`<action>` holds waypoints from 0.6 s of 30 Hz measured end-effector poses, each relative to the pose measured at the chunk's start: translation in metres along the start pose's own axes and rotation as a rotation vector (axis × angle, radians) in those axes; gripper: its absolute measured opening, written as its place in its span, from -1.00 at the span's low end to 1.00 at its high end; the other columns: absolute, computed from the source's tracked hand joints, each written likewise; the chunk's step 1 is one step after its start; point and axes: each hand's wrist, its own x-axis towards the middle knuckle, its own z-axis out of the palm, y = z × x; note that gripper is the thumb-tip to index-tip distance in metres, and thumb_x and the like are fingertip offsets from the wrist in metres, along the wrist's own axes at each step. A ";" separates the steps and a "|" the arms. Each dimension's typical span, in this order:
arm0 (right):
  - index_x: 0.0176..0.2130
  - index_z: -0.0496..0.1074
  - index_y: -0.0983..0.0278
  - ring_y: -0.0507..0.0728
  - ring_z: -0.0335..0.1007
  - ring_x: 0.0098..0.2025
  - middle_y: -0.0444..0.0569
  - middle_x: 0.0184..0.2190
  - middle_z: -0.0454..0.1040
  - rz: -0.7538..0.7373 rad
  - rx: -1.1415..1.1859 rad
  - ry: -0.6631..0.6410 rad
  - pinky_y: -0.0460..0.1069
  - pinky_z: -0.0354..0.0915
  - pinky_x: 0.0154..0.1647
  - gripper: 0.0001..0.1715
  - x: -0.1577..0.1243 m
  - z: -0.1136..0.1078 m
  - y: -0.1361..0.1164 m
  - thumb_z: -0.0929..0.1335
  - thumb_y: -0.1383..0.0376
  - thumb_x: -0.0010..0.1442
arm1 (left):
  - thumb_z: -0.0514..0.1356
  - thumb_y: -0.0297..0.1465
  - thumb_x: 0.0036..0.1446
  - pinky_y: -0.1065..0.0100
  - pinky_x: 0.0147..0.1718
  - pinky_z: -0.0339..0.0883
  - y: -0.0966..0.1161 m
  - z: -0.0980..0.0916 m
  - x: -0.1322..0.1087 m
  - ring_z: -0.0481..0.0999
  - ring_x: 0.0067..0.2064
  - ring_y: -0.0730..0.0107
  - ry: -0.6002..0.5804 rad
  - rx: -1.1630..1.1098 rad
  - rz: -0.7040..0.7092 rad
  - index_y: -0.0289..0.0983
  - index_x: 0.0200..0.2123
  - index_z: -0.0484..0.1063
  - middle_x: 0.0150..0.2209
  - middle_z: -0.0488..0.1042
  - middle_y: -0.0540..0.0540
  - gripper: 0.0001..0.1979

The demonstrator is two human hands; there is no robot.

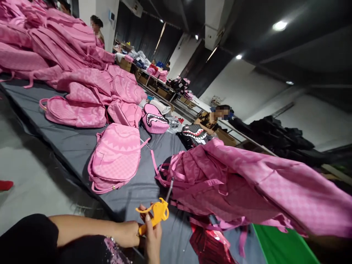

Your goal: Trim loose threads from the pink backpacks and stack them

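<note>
My left hand (150, 234) is at the bottom centre, with its forearm coming in from the left. Its fingers are closed round the yellow handles of a pair of scissors (157, 213). The thin blades point up toward the straps of a pink checked backpack (247, 183). This backpack lies partly lifted across the right half of the view, and its right end is blurred. My right hand does not show; it may be hidden behind the backpack. Under the backpack lies a crumpled shiny red piece (209, 242).
A long dark grey table (68, 143) carries several pink backpacks (115, 157), heaped high at the back left (55, 47). A shark-mouth bag (154, 119) lies mid-table. One person (211, 119) sits across, another stands far left (96, 27). Green surface (280, 245) at the lower right.
</note>
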 end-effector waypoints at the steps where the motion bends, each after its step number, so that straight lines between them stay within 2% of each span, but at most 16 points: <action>1: 0.20 0.35 0.15 0.33 0.50 0.03 0.06 -0.04 0.58 -0.018 0.031 0.050 0.26 0.33 0.16 -0.23 0.000 0.008 -0.006 0.45 -0.07 0.08 | 0.35 -0.15 -0.10 0.04 -0.08 0.44 0.005 -0.018 -0.010 0.58 -0.17 0.04 -0.045 0.126 0.009 -0.06 -0.13 0.56 -0.29 0.60 -0.04 -0.60; 2: 0.22 0.31 0.19 0.32 0.50 0.04 0.09 -0.03 0.57 -0.046 0.069 0.120 0.26 0.32 0.16 -0.20 0.000 0.013 -0.014 0.46 -0.03 0.08 | 0.35 -0.14 -0.09 0.01 0.01 0.40 0.007 -0.038 -0.017 0.56 -0.07 -0.01 -0.056 0.276 0.028 -0.09 -0.03 0.53 -0.16 0.60 -0.09 -0.51; 3: 0.24 0.28 0.21 0.32 0.49 0.05 0.11 -0.02 0.56 -0.073 0.109 0.190 0.27 0.32 0.16 -0.16 0.002 0.015 -0.022 0.47 0.00 0.07 | 0.34 -0.14 -0.05 -0.01 0.11 0.33 0.007 -0.057 -0.023 0.50 0.07 -0.05 -0.017 0.431 0.046 -0.11 0.08 0.48 0.00 0.56 -0.15 -0.42; 5: 0.25 0.24 0.21 0.31 0.50 0.04 0.10 -0.04 0.57 -0.084 0.185 0.278 0.29 0.34 0.12 -0.11 0.006 0.015 -0.038 0.50 0.05 0.03 | 0.30 -0.22 0.04 -0.03 0.27 0.12 -0.003 -0.095 -0.028 0.25 0.31 -0.06 0.210 0.683 0.029 -0.18 0.23 0.34 0.27 0.33 -0.24 -0.35; 6: 0.25 0.23 0.18 0.31 0.51 0.03 0.08 -0.07 0.58 -0.053 0.216 0.280 0.29 0.37 0.08 -0.11 0.008 0.015 -0.044 0.50 0.06 0.01 | 0.27 -0.30 0.08 -0.03 0.30 0.05 -0.012 -0.111 -0.028 0.13 0.37 -0.05 0.340 0.792 -0.007 -0.18 0.26 0.31 0.34 0.21 -0.25 -0.36; 8: 0.23 0.25 0.10 0.31 0.53 -0.01 0.02 -0.13 0.60 0.066 0.248 0.242 0.26 0.43 -0.03 -0.15 0.010 0.015 -0.049 0.49 0.04 0.01 | 0.24 -0.45 0.08 -0.02 0.29 0.06 -0.035 -0.135 -0.025 -0.03 0.43 -0.04 0.505 0.997 -0.072 -0.14 0.27 0.30 0.41 0.05 -0.23 -0.36; 10: 0.20 0.27 0.06 0.31 0.54 -0.03 -0.01 -0.16 0.60 0.182 0.247 0.228 0.20 0.46 -0.15 -0.19 0.011 0.018 -0.045 0.47 -0.04 0.02 | 0.25 -0.50 0.05 0.00 0.27 0.09 -0.056 -0.151 -0.019 -0.11 0.45 -0.03 0.559 1.141 -0.065 -0.05 0.28 0.27 0.44 -0.07 -0.19 -0.29; 12: 0.18 0.29 0.09 0.30 0.55 -0.06 0.01 -0.18 0.60 0.238 0.198 0.258 0.13 0.47 -0.25 -0.19 0.014 0.021 -0.039 0.45 -0.12 0.03 | 0.26 -0.48 0.05 -0.03 0.30 0.01 -0.067 -0.163 -0.013 -0.08 0.44 -0.04 0.595 1.221 -0.041 -0.07 0.34 0.19 0.44 -0.07 -0.19 -0.23; 15: 0.06 0.36 0.21 0.27 0.55 -0.13 0.04 -0.23 0.58 0.199 0.058 0.309 0.03 0.44 -0.38 -0.23 0.025 0.028 -0.033 0.44 -0.19 0.03 | 0.22 -0.48 0.05 -0.06 0.33 -0.06 -0.066 -0.186 -0.006 0.05 0.40 -0.09 0.663 1.272 -0.100 -0.22 0.39 0.07 0.40 0.07 -0.27 -0.18; 18: -0.06 0.39 0.26 0.24 0.52 -0.17 0.05 -0.26 0.57 0.101 -0.069 0.280 -0.04 0.38 -0.50 -0.29 0.043 0.031 -0.035 0.40 -0.22 0.06 | 0.14 -0.60 0.02 0.05 0.29 0.05 -0.052 -0.210 0.000 0.13 0.38 -0.04 0.591 1.282 -0.154 -0.27 0.35 0.16 0.36 0.15 -0.30 -0.22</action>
